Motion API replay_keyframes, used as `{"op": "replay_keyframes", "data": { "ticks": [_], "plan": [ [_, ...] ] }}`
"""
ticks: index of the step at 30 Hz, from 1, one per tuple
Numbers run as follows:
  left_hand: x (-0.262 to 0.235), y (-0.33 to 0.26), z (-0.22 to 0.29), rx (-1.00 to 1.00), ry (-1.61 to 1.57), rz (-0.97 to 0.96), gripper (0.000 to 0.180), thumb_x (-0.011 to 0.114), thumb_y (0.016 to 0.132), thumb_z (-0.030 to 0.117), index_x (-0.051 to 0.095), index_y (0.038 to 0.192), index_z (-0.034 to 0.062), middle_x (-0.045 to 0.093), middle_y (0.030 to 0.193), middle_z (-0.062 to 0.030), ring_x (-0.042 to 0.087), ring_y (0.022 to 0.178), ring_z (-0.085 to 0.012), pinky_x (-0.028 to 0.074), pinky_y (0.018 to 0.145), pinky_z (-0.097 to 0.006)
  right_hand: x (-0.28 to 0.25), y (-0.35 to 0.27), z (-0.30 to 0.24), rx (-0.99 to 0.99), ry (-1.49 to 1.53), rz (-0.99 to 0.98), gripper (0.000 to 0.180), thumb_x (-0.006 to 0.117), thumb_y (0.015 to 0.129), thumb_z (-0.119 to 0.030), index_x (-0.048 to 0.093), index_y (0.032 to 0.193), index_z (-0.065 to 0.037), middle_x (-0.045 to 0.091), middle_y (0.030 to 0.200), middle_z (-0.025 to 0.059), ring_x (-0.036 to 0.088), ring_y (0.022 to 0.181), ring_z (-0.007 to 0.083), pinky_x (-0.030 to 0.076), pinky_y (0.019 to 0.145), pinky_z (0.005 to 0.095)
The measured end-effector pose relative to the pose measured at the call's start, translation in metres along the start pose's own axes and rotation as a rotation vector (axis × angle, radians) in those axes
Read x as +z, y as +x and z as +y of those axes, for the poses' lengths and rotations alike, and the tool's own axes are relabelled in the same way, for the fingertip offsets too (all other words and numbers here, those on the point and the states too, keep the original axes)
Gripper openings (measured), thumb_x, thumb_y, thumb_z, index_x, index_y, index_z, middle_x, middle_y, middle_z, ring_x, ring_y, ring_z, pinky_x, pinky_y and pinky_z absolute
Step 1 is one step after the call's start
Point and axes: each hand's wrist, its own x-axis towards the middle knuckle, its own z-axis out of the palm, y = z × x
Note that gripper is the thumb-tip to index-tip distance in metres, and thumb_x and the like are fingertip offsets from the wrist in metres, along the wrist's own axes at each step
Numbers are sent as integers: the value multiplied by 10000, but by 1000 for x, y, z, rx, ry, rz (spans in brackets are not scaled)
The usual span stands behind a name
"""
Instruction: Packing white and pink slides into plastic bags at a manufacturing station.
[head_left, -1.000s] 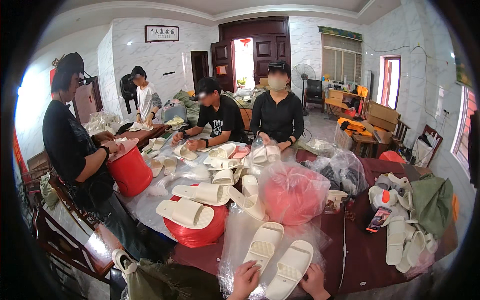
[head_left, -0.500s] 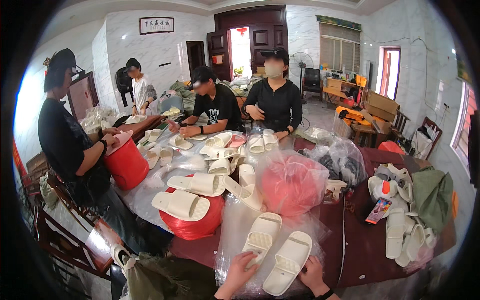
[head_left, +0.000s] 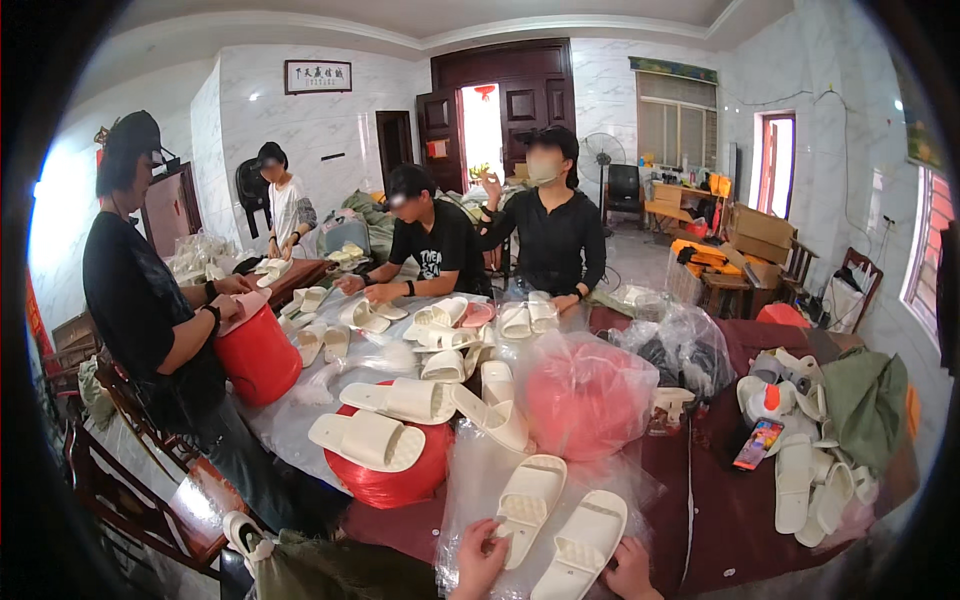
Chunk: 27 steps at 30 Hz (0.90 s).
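Observation:
At the bottom edge my left hand (head_left: 478, 562) touches the near end of a cream slipper (head_left: 527, 505), fingers resting on it. My right hand (head_left: 630, 570) sits at the near end of a second cream slipper (head_left: 583, 546) lying beside the first. Both slippers lie sole up on a sheet of clear plastic (head_left: 470, 480) on the dark red table (head_left: 730, 520). How firmly either hand grips cannot be made out.
A red bucket (head_left: 392, 478) topped with cream slippers stands left of my hands, and a pink bagged bundle (head_left: 585, 395) lies behind them. Another red bucket (head_left: 258, 355) is at a standing person's hands. Several people work around the table. A phone (head_left: 758, 443) and more slippers (head_left: 808, 480) lie right.
The view has tilted up slightly. My left hand has come further onto the near end of the left slipper, and both slippers have shifted a little toward me.

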Motion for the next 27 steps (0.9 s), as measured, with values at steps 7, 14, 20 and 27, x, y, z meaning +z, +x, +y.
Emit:
{"op": "replay_keyframes", "data": {
  "ticks": [7,14,20,27],
  "plan": [
    [6,-3,8,206,253,7,300,749,819,113,685,1105,50,597,1210,-192,609,1053,-325,543,829,-385,-9,12,-11,-19,96,38,280,724,749,-188,681,981,-37,626,965,161,591,909,388,500,784,463],
    [4,1,22,333,603,-58,318,733,821,203,683,1114,88,622,1175,-188,548,1097,-384,438,941,-477,-51,28,-6,266,507,-407,295,643,856,-125,648,1120,6,651,926,130,638,872,248,508,775,342],
    [6,-3,40,133,824,-119,581,773,792,367,590,1245,52,625,1161,-214,555,1088,-393,447,930,-488,-50,29,-40,438,600,-455,443,750,879,-237,595,1200,28,706,1018,127,662,863,147,520,775,300],
    [1,-18,49,-165,674,-237,911,826,726,509,430,1335,-42,630,1107,-294,624,1006,-476,519,845,-515,-27,36,-45,439,709,-326,500,702,903,-149,496,1324,25,710,1094,147,688,943,167,533,806,319]
  ]
}}
